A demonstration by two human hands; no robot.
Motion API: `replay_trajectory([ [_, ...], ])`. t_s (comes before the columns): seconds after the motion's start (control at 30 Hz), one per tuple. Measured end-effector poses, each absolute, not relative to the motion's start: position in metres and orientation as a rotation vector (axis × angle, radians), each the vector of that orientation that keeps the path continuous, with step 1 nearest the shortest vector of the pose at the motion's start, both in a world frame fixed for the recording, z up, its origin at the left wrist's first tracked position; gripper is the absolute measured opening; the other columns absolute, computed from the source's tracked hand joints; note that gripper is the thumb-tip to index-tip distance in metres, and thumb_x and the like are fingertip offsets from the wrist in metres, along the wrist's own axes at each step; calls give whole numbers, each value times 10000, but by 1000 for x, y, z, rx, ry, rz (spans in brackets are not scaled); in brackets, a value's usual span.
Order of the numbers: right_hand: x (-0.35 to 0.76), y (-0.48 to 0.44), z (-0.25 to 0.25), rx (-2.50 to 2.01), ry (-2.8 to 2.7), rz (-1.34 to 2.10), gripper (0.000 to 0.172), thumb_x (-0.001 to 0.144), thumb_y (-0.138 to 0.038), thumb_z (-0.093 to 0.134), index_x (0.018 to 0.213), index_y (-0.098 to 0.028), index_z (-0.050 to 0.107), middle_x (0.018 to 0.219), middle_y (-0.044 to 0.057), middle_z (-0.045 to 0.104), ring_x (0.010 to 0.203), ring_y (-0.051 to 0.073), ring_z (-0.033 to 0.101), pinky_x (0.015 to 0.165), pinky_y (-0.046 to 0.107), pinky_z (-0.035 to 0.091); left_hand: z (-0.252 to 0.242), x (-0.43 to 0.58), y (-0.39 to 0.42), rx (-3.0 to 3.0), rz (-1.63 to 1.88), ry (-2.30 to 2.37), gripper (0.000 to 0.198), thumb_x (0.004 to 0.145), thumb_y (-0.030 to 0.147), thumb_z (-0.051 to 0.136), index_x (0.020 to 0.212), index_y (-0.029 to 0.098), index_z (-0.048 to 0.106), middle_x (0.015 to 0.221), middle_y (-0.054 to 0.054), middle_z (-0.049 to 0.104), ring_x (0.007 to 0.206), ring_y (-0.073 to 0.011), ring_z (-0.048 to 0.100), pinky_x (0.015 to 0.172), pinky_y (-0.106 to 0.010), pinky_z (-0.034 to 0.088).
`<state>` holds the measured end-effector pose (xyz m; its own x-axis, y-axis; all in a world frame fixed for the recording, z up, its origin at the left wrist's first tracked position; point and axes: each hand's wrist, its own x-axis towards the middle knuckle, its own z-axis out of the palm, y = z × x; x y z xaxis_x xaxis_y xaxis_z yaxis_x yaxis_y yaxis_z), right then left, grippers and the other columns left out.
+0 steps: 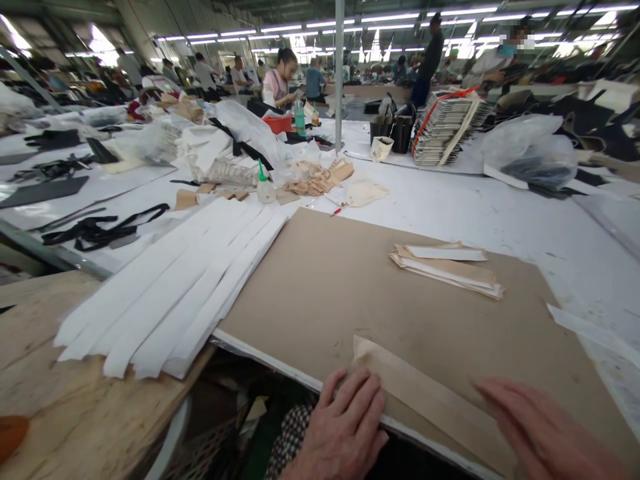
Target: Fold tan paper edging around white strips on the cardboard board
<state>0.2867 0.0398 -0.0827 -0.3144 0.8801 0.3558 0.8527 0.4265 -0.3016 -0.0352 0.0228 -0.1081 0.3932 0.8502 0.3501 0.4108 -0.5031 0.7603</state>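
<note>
A long beige strip point(435, 393) lies slantwise on the brown board point(320, 280) along the table's front edge. My left hand point(353, 417) rests at the strip's left end, its fingers stretched out flat and slightly apart. Over the right part of the strip is my right hand point(545, 420), fingers extended and a little blurred; whether it touches the strip I cannot tell. Farther back on the board sits a small stack of beige pieces with white strips point(450, 267). To the left, long white strips point(175, 287) lie side by side in an overlapping row.
Behind the board are a green-capped bottle point(265, 185), crumpled beige scraps point(320, 177) and a red-handled tool point(337, 210). A tied stack of pieces point(443, 130) and a plastic bag point(533, 150) stand at the back right. A metal post point(339, 80) rises mid-table. Several people work beyond.
</note>
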Motion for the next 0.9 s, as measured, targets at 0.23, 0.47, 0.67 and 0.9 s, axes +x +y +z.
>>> replay_trajectory([
  [0.23,129,38,-101,-1088,-2305,-80,337,944,-126,357,1230,-121,534,1126,126,691,1015,190,672,842,274,571,-111,-39,19,2011,1152,1092,308,864,32,508,1052,214,669,1310,-146,627,1276,-265,544,1141,-468,348],
  [0.47,118,38,-112,-1220,-2235,-207,353,959,-139,326,1238,-106,540,1076,123,705,917,231,677,783,340,556,-82,-51,27,1824,1148,1100,167,872,77,498,909,218,579,1122,-121,625,1075,-214,616,920,-290,513],
  [0.67,121,40,-120,-1225,-2363,-198,414,912,-97,365,1293,-100,527,1134,124,680,973,250,643,848,364,529,-64,-72,52,1582,1043,1381,99,942,217,474,929,218,572,1217,-106,571,1012,-193,607,758,-233,510],
  [0.9,129,48,-119,-1123,-2447,-221,457,876,-96,423,1318,-120,538,1160,108,667,946,235,640,792,328,560,-51,-81,99,1381,505,1440,254,932,397,452,856,185,571,544,42,582,392,-94,484,432,-179,349],
])
